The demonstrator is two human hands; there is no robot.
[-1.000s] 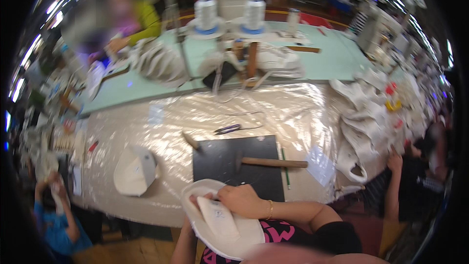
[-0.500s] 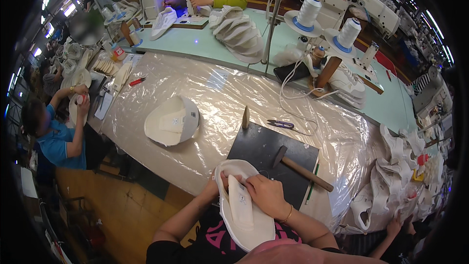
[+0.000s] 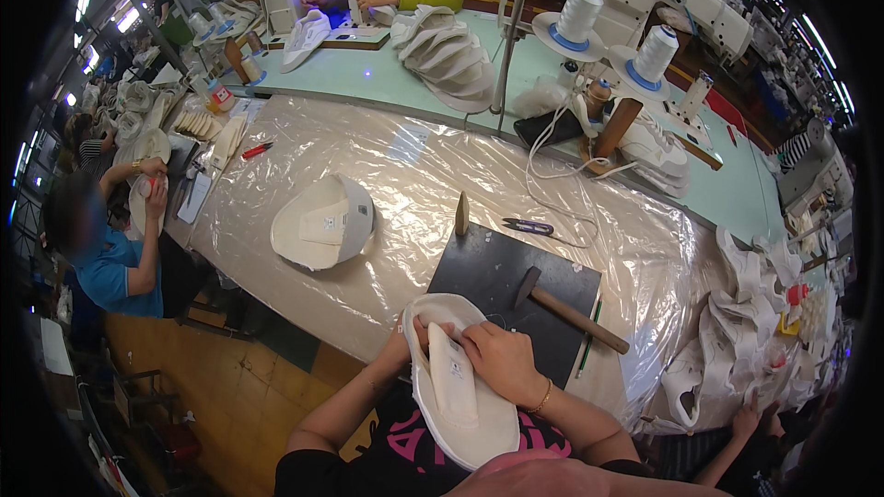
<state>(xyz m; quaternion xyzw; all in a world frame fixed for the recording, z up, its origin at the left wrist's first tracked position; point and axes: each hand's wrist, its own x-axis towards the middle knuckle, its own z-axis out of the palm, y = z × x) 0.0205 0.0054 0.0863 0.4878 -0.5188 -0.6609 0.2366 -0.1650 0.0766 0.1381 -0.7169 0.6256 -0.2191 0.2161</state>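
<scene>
A cream-white shoe upper (image 3: 488, 419) lies tilted against my body at the table's near edge, its opening facing up and its tongue (image 3: 453, 377) standing in the middle. My left hand (image 3: 400, 350) wraps the upper's left side, fingertips reaching inside beside the tongue. My right hand (image 3: 502, 359) is closed at the tongue's right edge, fingertips pinching there; exactly what lies between them is hidden. Just beyond is a black board (image 3: 479, 271) with a wooden-handled hammer (image 3: 575, 319) on it. Farther left, another curved white upper (image 3: 318, 230) rests on the plastic-covered table.
Purple-handled thread snips (image 3: 529, 226) and a small tan wedge (image 3: 462, 213) sit beyond the board; a green pencil (image 3: 589, 340) lies right. Several uppers (image 3: 723, 340) pile at right. Thread cones (image 3: 578, 18) stand behind. A person in blue (image 3: 120, 262) works at left, another sews across.
Both hands and the upper have shifted very slightly; the fingers keep nearly the same hold at the tongue. The tools on the table have not moved.
</scene>
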